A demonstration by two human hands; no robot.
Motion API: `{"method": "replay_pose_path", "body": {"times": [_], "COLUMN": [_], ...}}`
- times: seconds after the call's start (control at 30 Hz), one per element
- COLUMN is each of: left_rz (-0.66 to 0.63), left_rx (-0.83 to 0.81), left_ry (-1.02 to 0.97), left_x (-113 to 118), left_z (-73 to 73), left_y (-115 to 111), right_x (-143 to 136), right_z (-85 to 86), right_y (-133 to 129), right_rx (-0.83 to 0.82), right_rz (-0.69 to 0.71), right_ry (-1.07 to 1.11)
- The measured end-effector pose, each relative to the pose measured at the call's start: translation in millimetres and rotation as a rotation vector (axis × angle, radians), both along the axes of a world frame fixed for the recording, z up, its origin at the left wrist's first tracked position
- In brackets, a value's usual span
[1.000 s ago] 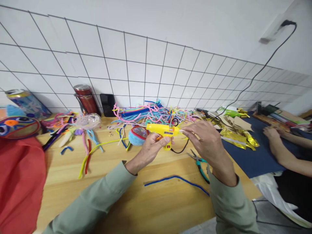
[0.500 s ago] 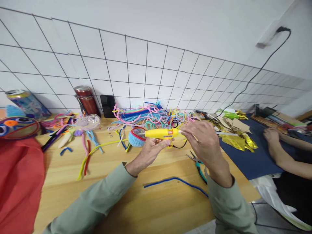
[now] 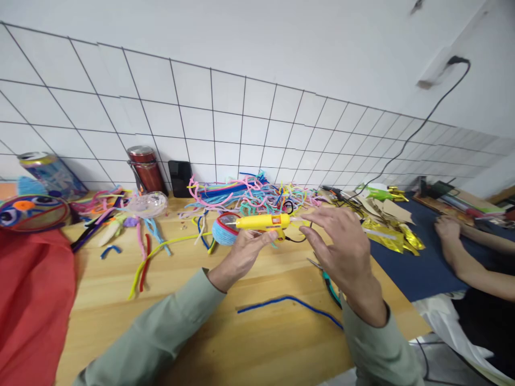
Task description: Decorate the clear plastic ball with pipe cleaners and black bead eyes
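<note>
My left hand [image 3: 243, 254] is wrapped around a yellow hot glue gun [image 3: 263, 221], held level above the table with its nozzle to the left. A clear glue stick [image 3: 296, 218] juts from the gun's back end. By that end is my right hand [image 3: 340, 246], thumb and fingers parted; whether a fingertip touches the stick I cannot tell. Behind the nozzle sits a light blue bowl-shaped piece with a red rim [image 3: 225, 231]. Pliers with teal handles [image 3: 330, 284] lie partly hidden under my right forearm. A blue pipe cleaner [image 3: 287, 298] rests in front.
Many coloured pipe cleaners [image 3: 245, 190] are heaped along the wall, near a phone [image 3: 179, 178], a red thermos [image 3: 147, 170] and a can [image 3: 52, 174]. Red cloth [image 3: 36, 305] covers the left side. At right, another person's hands [image 3: 448, 230] rest on a dark blue cloth [image 3: 418, 273].
My right thumb and fingers have parted from their pinch at the glue stick, and the hand has opened. The glue gun stays in my left hand. The view has tilted slightly.
</note>
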State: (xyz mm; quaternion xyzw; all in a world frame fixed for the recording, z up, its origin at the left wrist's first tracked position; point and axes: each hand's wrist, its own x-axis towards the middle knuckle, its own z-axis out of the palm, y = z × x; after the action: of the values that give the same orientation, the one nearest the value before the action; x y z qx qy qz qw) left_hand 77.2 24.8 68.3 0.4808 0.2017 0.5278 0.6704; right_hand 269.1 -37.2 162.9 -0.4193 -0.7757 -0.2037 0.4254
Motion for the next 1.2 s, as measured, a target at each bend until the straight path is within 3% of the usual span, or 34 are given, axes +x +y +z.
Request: {"method": "replay_pose_path", "body": {"times": [0.13,0.23,0.33,0.47,0.6,0.93,1.2], "left_rz": [-0.002,-0.010,-0.015,0.007,0.048,-0.046,-0.214], "left_rx": [-0.001,0.012,0.018,0.029,0.039,0.041,0.039], "left_ry": [-0.072,-0.131,-0.134,-0.046,0.030,0.021,-0.131], "left_x": [0.0,0.4,1.1,0.9,-1.3,-2.9,-4.4], "left_z": [11.4,17.4,19.0,14.7,9.9,12.1,11.9], "left_y": [-3.9,-5.9,-6.6,-5.3,-3.9,-8.1,-8.5], "right_x": [-4.4,-7.8,-15.1,-26.3,-30.1,-31.2,-33.8], "right_z": [4.8,-0.3,-10.3,-19.8,-23.0,-36.1,-28.2], "right_y": [-13.2,-5.7,11.7,25.3,25.7,26.5,10.5], "right_rx": [-0.402,-0.728,-0.865,-0.787,-0.702,-0.476,-0.364], "right_rz": [0.120,0.234,0.387,0.540,0.544,0.501,0.324], "right_ry": [0.261,0.495,0.794,1.090,1.151,1.084,0.874]}}
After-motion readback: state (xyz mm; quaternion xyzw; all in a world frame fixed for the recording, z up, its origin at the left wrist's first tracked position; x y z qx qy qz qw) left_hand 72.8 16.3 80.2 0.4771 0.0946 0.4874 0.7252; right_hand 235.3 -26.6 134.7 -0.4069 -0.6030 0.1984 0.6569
